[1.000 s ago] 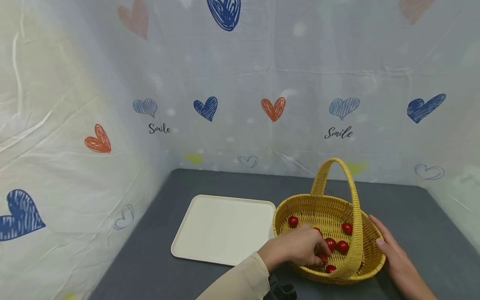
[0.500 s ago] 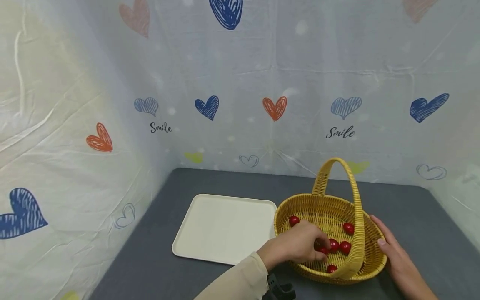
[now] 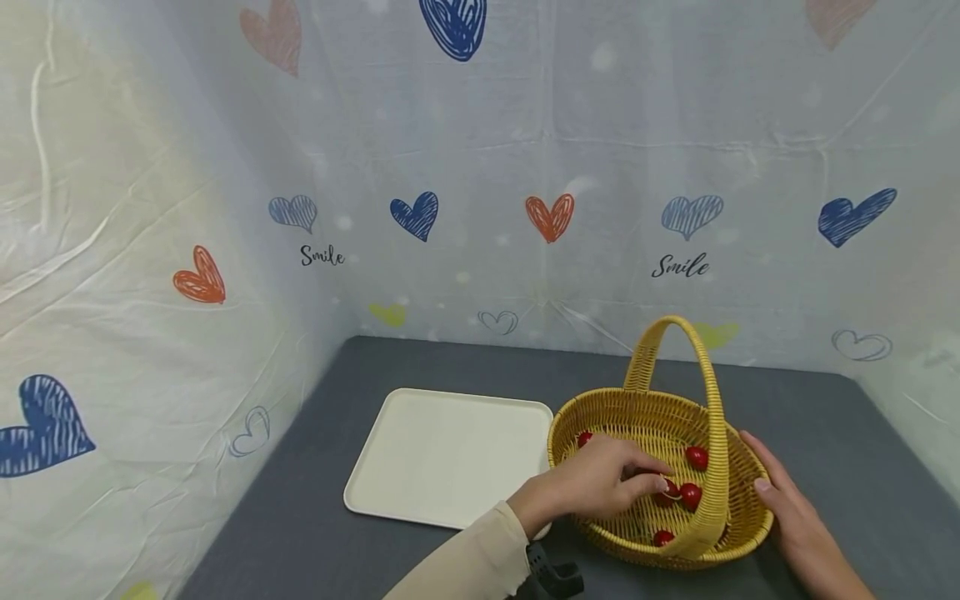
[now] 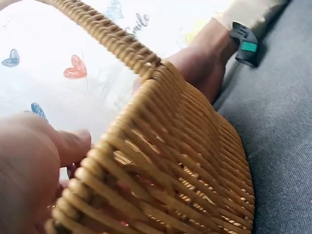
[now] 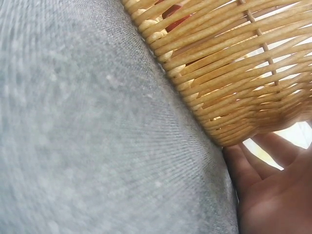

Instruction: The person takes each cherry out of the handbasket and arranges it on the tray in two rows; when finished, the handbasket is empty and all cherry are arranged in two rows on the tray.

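A yellow wicker basket (image 3: pixel 678 412) with an arched handle (image 3: pixel 639 367) holds several red cherries (image 3: pixel 690 497). My left hand (image 3: pixel 596 477) is inside it, thumb and index finger pinching at a cherry (image 3: pixel 666 493) with a thin pale stem beside it. In the left wrist view a fingertip (image 4: pixel 78 142) shows past the basket rim, a dark red patch below it. My right hand (image 3: pixel 798 525) rests against the basket's outer right side, thumb at the rim. The right wrist view shows its fingers (image 5: pixel 243 168) fairly straight, touching the wicker near the base.
A cream rectangular tray (image 3: pixel 450 454) lies left of the basket, its right edge close to the basket wall. Both stand on a dark grey table (image 3: pixel 307 500). A pale cloth wall (image 3: pixel 480 275) printed with hearts rises behind and at the left.
My left hand has risen slightly from the basket's lower middle, its thumb now stretched toward the cherries at centre. The cherry formerly under its fingers is out of sight. My right hand stays put.
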A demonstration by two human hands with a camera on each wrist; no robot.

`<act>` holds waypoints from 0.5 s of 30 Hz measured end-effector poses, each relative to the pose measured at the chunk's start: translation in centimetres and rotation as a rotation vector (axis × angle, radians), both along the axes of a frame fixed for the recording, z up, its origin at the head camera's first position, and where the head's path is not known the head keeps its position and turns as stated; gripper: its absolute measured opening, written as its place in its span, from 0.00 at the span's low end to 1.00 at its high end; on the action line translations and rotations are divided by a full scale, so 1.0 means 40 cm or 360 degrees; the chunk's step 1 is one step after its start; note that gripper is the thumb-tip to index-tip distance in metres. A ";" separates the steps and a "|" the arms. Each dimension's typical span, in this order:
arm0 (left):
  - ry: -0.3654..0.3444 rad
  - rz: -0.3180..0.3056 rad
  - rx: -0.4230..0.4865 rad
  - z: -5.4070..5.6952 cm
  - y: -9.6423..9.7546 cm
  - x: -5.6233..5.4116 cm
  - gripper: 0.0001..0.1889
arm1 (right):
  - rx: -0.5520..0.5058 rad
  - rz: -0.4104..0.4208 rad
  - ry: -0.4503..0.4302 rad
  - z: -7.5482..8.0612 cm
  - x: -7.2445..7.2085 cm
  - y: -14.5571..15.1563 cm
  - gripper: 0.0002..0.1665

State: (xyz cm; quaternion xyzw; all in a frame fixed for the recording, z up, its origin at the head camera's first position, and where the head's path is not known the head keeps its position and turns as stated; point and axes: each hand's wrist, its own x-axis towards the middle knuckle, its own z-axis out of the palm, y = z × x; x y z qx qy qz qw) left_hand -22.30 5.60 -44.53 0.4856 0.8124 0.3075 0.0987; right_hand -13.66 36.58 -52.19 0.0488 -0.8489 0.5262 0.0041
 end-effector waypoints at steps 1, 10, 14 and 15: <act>-0.0042 0.0005 0.0046 0.001 -0.003 -0.001 0.17 | 0.0005 -0.0002 -0.0002 0.001 0.001 -0.001 0.35; -0.0748 0.0066 0.0536 0.029 -0.039 -0.017 0.16 | 0.0011 0.0013 0.0010 0.003 0.002 0.000 0.35; -0.0912 -0.0047 0.0692 0.060 -0.080 -0.030 0.17 | 0.0017 0.0002 0.0013 0.002 0.000 -0.001 0.36; -0.0928 -0.0063 0.0731 0.070 -0.094 -0.033 0.17 | 0.0020 0.0002 0.0021 0.002 -0.001 -0.002 0.36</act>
